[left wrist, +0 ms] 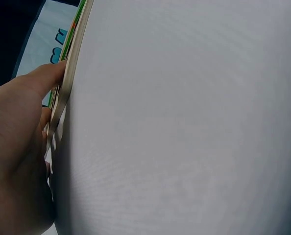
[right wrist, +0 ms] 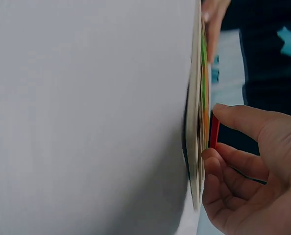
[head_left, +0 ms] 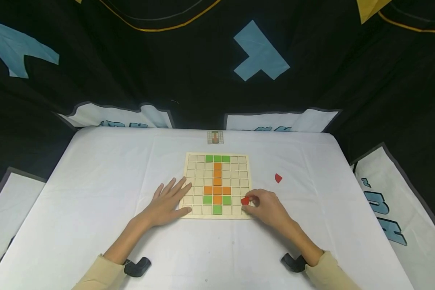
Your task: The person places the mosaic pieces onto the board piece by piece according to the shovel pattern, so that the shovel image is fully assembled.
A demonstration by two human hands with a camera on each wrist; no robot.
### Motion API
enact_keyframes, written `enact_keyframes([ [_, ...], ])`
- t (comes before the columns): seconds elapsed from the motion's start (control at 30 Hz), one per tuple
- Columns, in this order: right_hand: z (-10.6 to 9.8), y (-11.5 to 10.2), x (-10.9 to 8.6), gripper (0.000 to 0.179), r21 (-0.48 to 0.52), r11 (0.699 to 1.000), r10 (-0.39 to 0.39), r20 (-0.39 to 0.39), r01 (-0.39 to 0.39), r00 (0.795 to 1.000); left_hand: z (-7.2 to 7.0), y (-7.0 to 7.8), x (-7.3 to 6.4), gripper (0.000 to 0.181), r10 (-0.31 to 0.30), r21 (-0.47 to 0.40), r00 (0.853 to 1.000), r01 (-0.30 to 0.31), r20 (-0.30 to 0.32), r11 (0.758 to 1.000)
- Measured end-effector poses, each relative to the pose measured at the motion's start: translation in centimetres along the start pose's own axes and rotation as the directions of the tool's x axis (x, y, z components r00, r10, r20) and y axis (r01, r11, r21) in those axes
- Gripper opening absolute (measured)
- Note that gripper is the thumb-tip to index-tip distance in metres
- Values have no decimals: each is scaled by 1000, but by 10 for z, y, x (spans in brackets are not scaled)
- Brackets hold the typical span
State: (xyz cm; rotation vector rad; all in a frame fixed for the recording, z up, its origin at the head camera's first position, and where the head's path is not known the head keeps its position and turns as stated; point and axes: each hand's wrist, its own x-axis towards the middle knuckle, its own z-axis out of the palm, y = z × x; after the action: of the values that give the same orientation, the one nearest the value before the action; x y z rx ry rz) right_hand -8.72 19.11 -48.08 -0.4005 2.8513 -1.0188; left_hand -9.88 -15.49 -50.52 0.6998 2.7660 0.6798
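A pale wooden grid board lies flat on the white table. Green squares and orange squares fill several of its cells in a column with crossing rows. My left hand rests, fingers spread, on the board's left edge; its thumb touches the board's side in the left wrist view. Above the board's lower right part, my right hand pinches a small flat red piece between thumb and fingers. The right wrist view shows this red piece edge-on, close to the board's surface.
Right of the board lies a second red piece, wedge-shaped with a rounded side. A small printed card is behind the board, near the table's far edge. Dark cloth with blue shapes hangs behind the table.
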Motion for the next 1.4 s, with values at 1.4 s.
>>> enact_keyframes([
  [1.4,32,-34,5,16,-7,982,-190,49,191,981,1,-2,0,76,9,4,1000,-9,-8,1000],
])
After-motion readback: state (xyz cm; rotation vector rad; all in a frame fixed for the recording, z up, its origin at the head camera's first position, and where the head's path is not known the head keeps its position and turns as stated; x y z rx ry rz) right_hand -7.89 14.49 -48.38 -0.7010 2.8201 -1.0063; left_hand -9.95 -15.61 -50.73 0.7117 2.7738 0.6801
